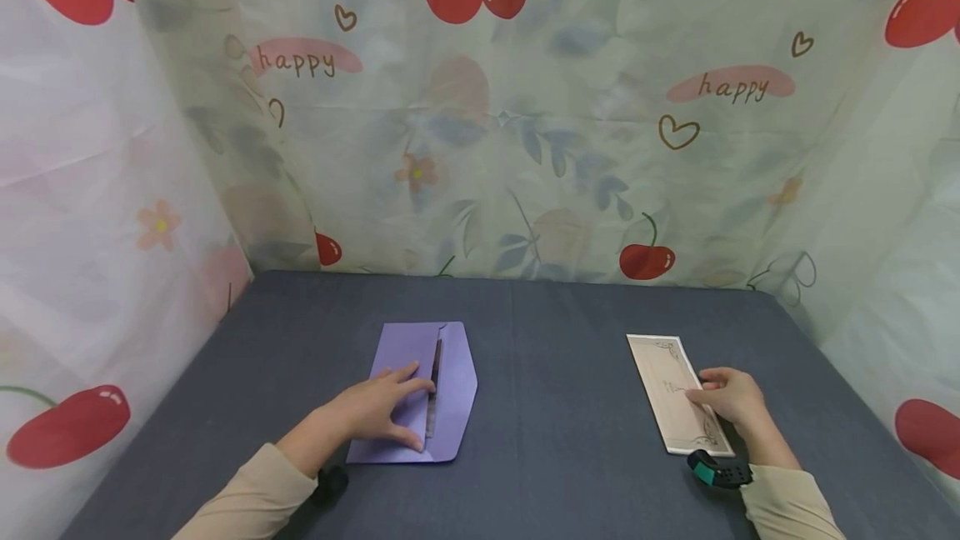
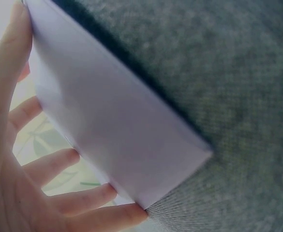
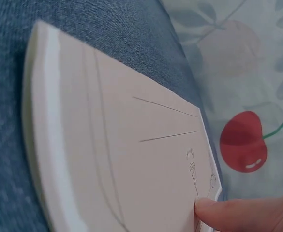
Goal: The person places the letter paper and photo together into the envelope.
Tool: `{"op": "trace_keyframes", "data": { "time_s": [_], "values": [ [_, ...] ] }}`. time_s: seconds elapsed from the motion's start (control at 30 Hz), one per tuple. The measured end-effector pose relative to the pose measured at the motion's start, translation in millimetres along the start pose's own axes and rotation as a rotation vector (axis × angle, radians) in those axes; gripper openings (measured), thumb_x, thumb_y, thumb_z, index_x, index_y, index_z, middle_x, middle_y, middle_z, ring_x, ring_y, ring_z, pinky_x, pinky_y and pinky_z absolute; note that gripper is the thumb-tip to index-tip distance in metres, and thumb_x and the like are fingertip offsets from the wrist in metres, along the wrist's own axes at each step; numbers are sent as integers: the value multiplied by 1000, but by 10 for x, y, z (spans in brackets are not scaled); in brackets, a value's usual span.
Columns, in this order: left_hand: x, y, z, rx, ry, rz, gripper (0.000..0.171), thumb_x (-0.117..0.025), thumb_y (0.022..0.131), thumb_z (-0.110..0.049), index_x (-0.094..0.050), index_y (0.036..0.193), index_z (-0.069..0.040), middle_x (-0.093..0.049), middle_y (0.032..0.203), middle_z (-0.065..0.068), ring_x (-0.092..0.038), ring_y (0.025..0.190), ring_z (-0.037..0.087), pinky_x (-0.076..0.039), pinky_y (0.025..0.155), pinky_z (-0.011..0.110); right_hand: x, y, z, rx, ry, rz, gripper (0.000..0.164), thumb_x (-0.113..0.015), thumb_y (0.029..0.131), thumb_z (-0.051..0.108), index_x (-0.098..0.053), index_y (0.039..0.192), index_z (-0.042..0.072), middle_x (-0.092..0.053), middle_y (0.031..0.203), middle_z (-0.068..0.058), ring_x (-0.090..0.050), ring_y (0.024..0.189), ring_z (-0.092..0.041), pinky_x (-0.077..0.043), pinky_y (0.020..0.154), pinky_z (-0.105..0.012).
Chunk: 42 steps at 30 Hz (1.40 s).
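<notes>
A purple envelope (image 1: 457, 394) lies on the table at the left, its pointed flap folded out to the right and a dark slit showing along its mouth. My left hand (image 1: 378, 407) rests over its body with fingers spread, the index fingertip and thumb at the mouth. In the left wrist view, straight fingers touch along the edge of the envelope (image 2: 112, 116). At the right is a long cream card (image 1: 667, 390) with a white border and dark scroll ornaments. My right hand (image 1: 733, 398) pinches its right edge, thumb (image 3: 228, 212) on the printed face. The fingers beneath are hidden.
A dark grey cloth covers the table (image 1: 540, 407). Printed curtains (image 1: 480, 148) with cherries stand at the back and both sides. A black and teal band (image 1: 716, 469) is on the right wrist, and a dark strap piece (image 1: 330, 483) shows beside the left wrist.
</notes>
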<state>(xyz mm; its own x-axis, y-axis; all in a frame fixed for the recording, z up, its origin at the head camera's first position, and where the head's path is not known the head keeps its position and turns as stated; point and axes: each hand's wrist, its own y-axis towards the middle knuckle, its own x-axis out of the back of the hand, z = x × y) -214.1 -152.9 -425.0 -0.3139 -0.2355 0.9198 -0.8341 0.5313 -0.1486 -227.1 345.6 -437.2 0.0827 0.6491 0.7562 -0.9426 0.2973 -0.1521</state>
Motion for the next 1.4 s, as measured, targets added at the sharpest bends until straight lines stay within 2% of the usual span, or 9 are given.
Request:
{"op": "trace_keyframes", "data": {
  "time_s": [0.3,0.53,0.73,0.97,1.4],
  "values": [
    [7,-5,4,-15,7,-3,74,-73,67,-57,-49,128,-22,-33,149,23,-37,128,52,-38,97,62,-18,-5,22,-20,-15,-25,50,-68,79,10,-49,116,-17,-57,103,-33,-57,86,-37,-47,63,-35],
    [0,-3,4,-19,9,-7,75,-74,66,-56,-50,128,-22,-33,148,23,-38,128,51,-38,97,61,-11,-10,1,-14,-11,-34,44,-70,78,10,-54,109,-17,-59,86,-22,-55,77,-26,-44,57,-28],
    [1,-3,4,-11,3,-4,76,-74,66,-56,-49,129,-22,-32,149,22,-37,128,51,-38,97,61,-1,-12,-5,-4,17,-46,38,-64,81,6,-53,110,-17,-61,92,-30,-60,74,-26,-45,56,-29],
    [6,-12,5,-14,3,-10,76,-75,66,-56,-49,129,-21,-33,148,23,-37,128,53,-38,96,62,2,2,-73,-13,99,-54,33,-55,87,3,-53,113,-17,-62,93,-30,-58,64,-14,-43,47,-19],
    [2,-18,9,-18,10,-18,75,-75,65,-56,-50,128,-21,-34,148,23,-39,127,52,-39,95,62,53,39,-104,-21,166,-3,43,-60,89,16,-53,124,-9,-60,114,-31,-61,73,-10,-47,53,-20]
  ]
}}
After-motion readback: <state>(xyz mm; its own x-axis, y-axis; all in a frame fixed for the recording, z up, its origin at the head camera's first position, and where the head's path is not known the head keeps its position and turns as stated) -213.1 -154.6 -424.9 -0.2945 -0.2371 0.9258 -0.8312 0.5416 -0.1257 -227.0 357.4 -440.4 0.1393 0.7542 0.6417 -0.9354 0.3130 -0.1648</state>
